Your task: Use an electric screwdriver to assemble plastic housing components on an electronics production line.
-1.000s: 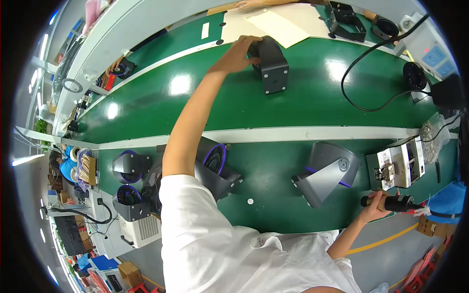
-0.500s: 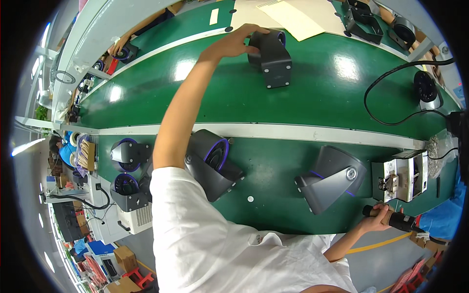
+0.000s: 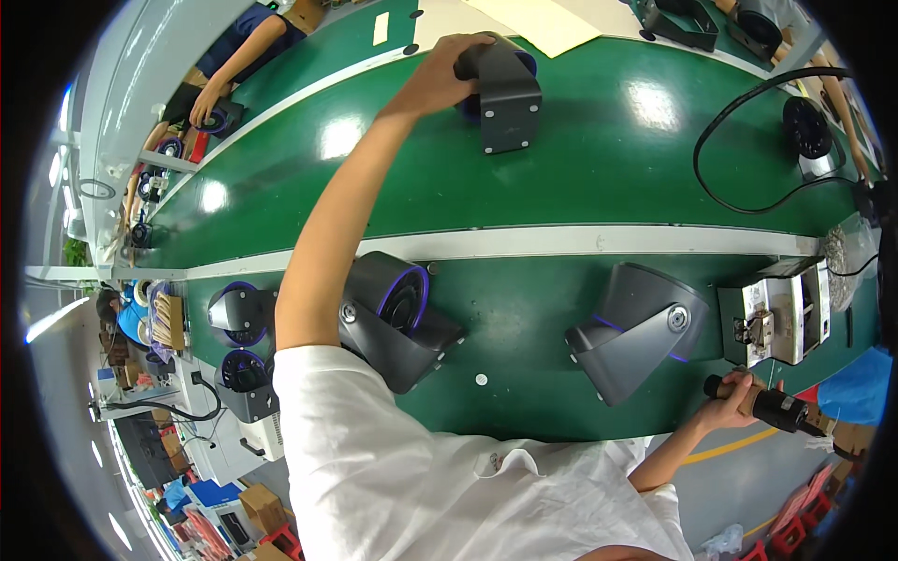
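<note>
1. The left hand (image 3: pixel 438 79) reaches far across the green bench (image 3: pixel 599 159), arm fully stretched, and closes over the near-left end of a dark grey fan housing (image 3: pixel 500 93) that sits on the far strip of the belt.
2. That housing lies flat on the green surface, with a purple-rimmed opening just visible at its far end, and the fingers wrap over its top edge.
3. The right hand (image 3: pixel 734 402) is at the bench's near right edge, fist shut around a black power screwdriver (image 3: pixel 772 407) whose body points out to the right.
4. Just beyond that hand stands a small metal fixture box (image 3: pixel 781 309), apart from the tool.
5. Two more grey housings rest on the near strip: one (image 3: pixel 398 318) tilted beside the person's upper arm, showing a round purple-ringed opening, and another (image 3: pixel 641 327) lying left of the fixture box.
6. A pale dividing rail (image 3: pixel 580 241) runs across between the near and far strips.
7. A black cable (image 3: pixel 711 178) loops over the far right of the belt.
8. Sheets of tan paper (image 3: pixel 538 23) lie at the top edge, beyond the held housing.
9. Another person's hand (image 3: pixel 201 112) works at the far left.
</note>
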Available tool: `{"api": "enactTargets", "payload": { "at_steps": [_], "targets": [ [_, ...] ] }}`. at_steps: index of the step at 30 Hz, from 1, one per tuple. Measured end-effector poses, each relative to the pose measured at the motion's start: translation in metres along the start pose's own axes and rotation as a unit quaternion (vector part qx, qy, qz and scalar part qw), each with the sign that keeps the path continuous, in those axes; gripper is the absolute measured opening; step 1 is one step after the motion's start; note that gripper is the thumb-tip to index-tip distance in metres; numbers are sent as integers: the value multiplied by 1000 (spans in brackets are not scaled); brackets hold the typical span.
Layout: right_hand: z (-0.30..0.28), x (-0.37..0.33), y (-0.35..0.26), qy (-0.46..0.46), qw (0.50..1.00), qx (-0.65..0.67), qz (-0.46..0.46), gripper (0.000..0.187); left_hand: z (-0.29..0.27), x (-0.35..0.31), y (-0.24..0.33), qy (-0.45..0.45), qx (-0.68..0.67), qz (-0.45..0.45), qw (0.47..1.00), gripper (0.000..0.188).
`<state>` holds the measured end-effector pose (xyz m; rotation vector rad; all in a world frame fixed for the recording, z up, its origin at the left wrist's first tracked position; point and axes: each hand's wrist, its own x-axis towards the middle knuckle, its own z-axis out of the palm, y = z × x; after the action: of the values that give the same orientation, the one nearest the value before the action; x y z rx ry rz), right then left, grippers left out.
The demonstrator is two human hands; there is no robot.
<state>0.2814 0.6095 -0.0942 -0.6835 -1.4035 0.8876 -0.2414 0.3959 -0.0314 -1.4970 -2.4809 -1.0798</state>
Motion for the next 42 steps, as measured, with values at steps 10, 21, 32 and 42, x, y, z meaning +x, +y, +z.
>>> {"api": "enactTargets", "payload": {
  "at_steps": [10,21,32,42],
  "targets": [
    [-5,0,3,6,1000,-7,18,63,0,-20,-2,62,21,7,998,57],
    [-2,2,4,22,999,-32,27,57,-12,-43,-7,68,29,-35,997,67],
    [0,1,2,20,999,-37,18,57,-14,-47,-15,94,42,17,995,59],
    [-4,4,8,16,999,-46,5,57,-22,-52,-25,78,84,-30,993,63]
  ]
}}
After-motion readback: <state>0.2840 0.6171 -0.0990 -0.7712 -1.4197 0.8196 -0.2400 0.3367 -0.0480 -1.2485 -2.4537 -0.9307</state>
